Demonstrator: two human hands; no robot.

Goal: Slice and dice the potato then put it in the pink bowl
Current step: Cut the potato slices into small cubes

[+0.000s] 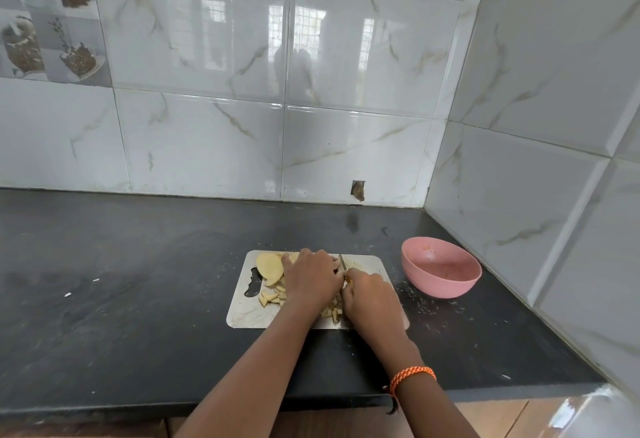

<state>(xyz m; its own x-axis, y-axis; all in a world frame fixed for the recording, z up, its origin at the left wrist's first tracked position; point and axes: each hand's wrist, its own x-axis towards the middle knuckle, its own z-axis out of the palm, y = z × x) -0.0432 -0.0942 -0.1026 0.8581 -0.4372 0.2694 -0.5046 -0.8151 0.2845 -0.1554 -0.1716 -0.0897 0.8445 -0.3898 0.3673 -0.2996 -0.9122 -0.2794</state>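
Note:
A steel cutting board (367, 262) lies on the black counter. Pale potato slices (269, 267) lie at its far left, with diced pieces (272, 297) in front of them and more dice (332, 313) between my wrists. My left hand (310, 276) lies curled over the potato pieces at the board's middle; what is under it is hidden. My right hand (370, 293) grips a knife handle, and the knife blade (343, 262) points away from me beside my left fingers. The pink bowl (440, 266) stands to the right of the board and looks empty.
The black counter (138, 281) runs left from the board, with small scraps scattered on it. White tiled walls (536, 195) close the back and right, forming a corner just behind the bowl. The counter's front edge is near my forearms.

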